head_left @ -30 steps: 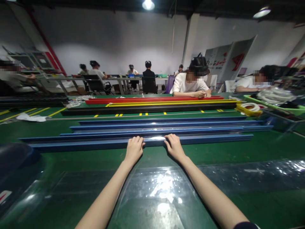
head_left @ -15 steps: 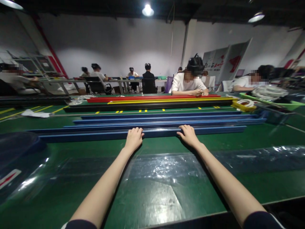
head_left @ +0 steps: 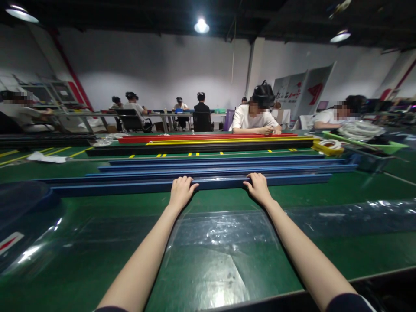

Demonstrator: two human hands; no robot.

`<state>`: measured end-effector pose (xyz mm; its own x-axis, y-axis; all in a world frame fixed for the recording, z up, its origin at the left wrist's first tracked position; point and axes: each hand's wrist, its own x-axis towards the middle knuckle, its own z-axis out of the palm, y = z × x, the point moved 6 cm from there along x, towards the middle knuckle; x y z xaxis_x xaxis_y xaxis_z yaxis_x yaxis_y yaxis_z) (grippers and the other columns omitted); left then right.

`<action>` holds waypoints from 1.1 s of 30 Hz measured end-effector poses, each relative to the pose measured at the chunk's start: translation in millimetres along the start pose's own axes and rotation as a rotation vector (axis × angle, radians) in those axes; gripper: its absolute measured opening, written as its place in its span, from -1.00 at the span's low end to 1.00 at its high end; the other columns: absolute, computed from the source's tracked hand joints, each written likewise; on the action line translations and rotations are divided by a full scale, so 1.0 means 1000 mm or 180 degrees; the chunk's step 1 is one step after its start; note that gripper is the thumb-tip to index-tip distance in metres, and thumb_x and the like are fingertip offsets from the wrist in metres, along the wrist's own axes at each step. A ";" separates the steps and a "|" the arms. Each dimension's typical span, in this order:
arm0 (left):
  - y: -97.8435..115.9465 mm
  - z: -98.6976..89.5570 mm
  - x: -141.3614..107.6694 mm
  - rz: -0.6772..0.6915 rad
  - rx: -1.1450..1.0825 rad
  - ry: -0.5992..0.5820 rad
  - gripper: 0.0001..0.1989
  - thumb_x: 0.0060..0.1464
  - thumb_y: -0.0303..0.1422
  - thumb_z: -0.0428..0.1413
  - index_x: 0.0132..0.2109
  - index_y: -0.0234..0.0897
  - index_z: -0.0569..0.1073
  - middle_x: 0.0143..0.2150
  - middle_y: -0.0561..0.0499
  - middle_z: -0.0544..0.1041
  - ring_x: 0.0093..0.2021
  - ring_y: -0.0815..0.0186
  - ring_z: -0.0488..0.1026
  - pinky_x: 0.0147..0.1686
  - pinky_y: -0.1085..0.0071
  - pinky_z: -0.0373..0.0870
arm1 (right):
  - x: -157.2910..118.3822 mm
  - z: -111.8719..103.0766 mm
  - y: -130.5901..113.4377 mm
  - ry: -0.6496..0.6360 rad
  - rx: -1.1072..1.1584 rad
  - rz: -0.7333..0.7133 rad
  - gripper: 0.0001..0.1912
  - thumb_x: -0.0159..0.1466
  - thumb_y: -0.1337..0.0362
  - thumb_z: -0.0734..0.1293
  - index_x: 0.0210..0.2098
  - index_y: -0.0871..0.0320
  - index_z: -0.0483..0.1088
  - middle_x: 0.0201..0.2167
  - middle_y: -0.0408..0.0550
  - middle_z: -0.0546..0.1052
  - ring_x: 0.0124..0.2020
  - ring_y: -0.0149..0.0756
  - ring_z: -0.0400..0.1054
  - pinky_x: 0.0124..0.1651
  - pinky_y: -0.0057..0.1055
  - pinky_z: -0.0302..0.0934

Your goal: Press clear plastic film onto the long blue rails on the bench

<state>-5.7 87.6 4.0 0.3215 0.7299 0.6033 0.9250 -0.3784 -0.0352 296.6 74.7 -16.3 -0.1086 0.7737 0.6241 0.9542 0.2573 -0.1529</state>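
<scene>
Smooth green tabletop [head_left: 367, 253] fills the foreground, under three lit ceiling lamps [head_left: 201, 26]. Two bare hands meet the long, straight front blue channel [head_left: 224, 183]: left hand [head_left: 181, 190] and right hand [head_left: 259, 187] lie well apart, fingers half-curled over its rim, thumbs pointing inward — whether they grip or merely rest, I cannot tell. Just behind it lie more blue channels [head_left: 227, 168], too overlapped to count. Nearer the body, one glossy, wrinkled clear film [head_left: 224, 227] stretches flat between the forearms. Farther off are black [head_left: 195, 149], yellow [head_left: 234, 141] and red [head_left: 208, 138] strips — and one yellow tray [head_left: 329, 151] bearing a round white coil [head_left: 331, 143].
</scene>
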 end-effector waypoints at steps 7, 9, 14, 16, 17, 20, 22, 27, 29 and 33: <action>0.002 -0.001 0.000 -0.0069 0.0090 0.0091 -0.69 0.17 -0.13 -0.08 -0.26 -0.25 0.41 -0.32 -0.06 0.46 -0.24 0.20 0.33 -0.20 0.30 0.13 | 0.002 0.004 0.010 0.0060 0.0046 0.0234 -0.79 0.24 0.16 0.17 -0.33 0.13 0.36 -0.36 -0.02 0.42 -0.25 -0.18 0.17 -0.14 -0.27 -0.05; 0.002 -0.001 0.000 -0.0052 0.0088 0.0080 -0.69 0.18 -0.15 -0.09 -0.27 -0.26 0.41 -0.32 -0.06 0.46 -0.24 0.20 0.33 -0.20 0.31 0.13 | 0.003 0.005 0.011 0.0028 0.0123 0.0239 -0.81 0.24 0.19 0.17 -0.35 0.13 0.35 -0.37 -0.03 0.42 -0.26 -0.20 0.17 -0.13 -0.28 -0.06; 0.004 -0.003 -0.003 -0.0066 0.0082 0.0074 -0.69 0.19 -0.15 -0.10 -0.28 -0.26 0.41 -0.31 -0.06 0.47 -0.23 0.20 0.33 -0.20 0.30 0.12 | 0.002 0.001 0.011 -0.0010 0.0340 0.0280 -0.82 0.23 0.22 0.17 -0.41 0.14 0.32 -0.40 -0.07 0.43 -0.26 -0.24 0.19 -0.16 -0.30 -0.10; 0.005 -0.005 -0.004 -0.0067 0.0057 0.0097 -0.68 0.19 -0.14 -0.10 -0.28 -0.26 0.41 -0.31 -0.06 0.48 -0.22 0.19 0.33 -0.20 0.29 0.11 | 0.001 -0.002 0.008 -0.0019 0.0393 0.0270 -0.82 0.22 0.23 0.17 -0.44 0.15 0.31 -0.40 -0.08 0.44 -0.25 -0.24 0.20 -0.18 -0.31 -0.13; 0.007 -0.006 -0.004 -0.0054 0.0034 0.0111 -0.67 0.19 -0.13 -0.10 -0.28 -0.26 0.41 -0.31 -0.07 0.48 -0.21 0.19 0.33 -0.19 0.28 0.10 | 0.000 -0.004 0.006 -0.0026 0.0408 0.0260 -0.83 0.22 0.24 0.17 -0.44 0.15 0.31 -0.40 -0.09 0.44 -0.25 -0.25 0.21 -0.18 -0.31 -0.14; 0.013 -0.009 -0.003 0.0066 -0.0052 0.0135 -0.66 0.20 -0.13 -0.13 -0.27 -0.26 0.41 -0.31 -0.07 0.48 -0.21 0.19 0.33 -0.17 0.27 0.09 | -0.001 -0.007 -0.006 -0.0073 0.0449 0.0218 -0.84 0.21 0.25 0.17 -0.45 0.15 0.30 -0.39 -0.09 0.45 -0.24 -0.25 0.21 -0.19 -0.31 -0.16; 0.018 -0.011 -0.003 0.0202 -0.0097 0.0131 -0.64 0.21 -0.12 -0.14 -0.26 -0.26 0.41 -0.30 -0.07 0.47 -0.21 0.20 0.33 -0.17 0.28 0.10 | -0.001 -0.007 -0.020 -0.0147 0.0505 0.0164 -0.85 0.21 0.26 0.17 -0.44 0.15 0.31 -0.37 -0.09 0.45 -0.22 -0.25 0.22 -0.17 -0.30 -0.16; 0.029 -0.013 -0.003 0.0609 -0.0249 0.0030 -0.60 0.21 -0.11 -0.16 -0.30 -0.28 0.41 -0.33 -0.07 0.46 -0.27 0.26 0.34 -0.25 0.34 0.13 | -0.004 -0.002 -0.066 -0.0426 0.0740 -0.0222 -0.83 0.19 0.37 0.15 -0.27 0.13 0.33 -0.27 -0.04 0.45 -0.15 -0.22 0.19 -0.14 -0.28 -0.17; 0.032 -0.013 -0.004 0.0742 -0.0259 -0.0004 -0.59 0.21 -0.10 -0.17 -0.32 -0.28 0.41 -0.34 -0.06 0.45 -0.29 0.28 0.34 -0.26 0.37 0.14 | -0.006 0.000 -0.080 -0.0480 0.0812 -0.0346 -0.77 0.17 0.42 0.14 -0.21 0.13 0.33 -0.23 -0.02 0.44 -0.13 -0.21 0.18 -0.13 -0.28 -0.17; 0.033 -0.011 -0.006 0.0755 -0.0149 -0.0055 -0.58 0.20 -0.07 -0.17 -0.33 -0.27 0.40 -0.35 -0.05 0.46 -0.30 0.28 0.36 -0.29 0.38 0.13 | -0.007 0.001 -0.089 -0.0497 0.0842 -0.0382 -0.74 0.17 0.45 0.13 -0.18 0.14 0.31 -0.22 -0.02 0.43 -0.12 -0.23 0.19 -0.10 -0.27 -0.17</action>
<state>21.1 64.4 8.7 0.5324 0.6270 0.5688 0.8129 -0.5660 -0.1370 212.5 46.9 -8.0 -0.2769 0.8030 0.5277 0.8287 0.4776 -0.2918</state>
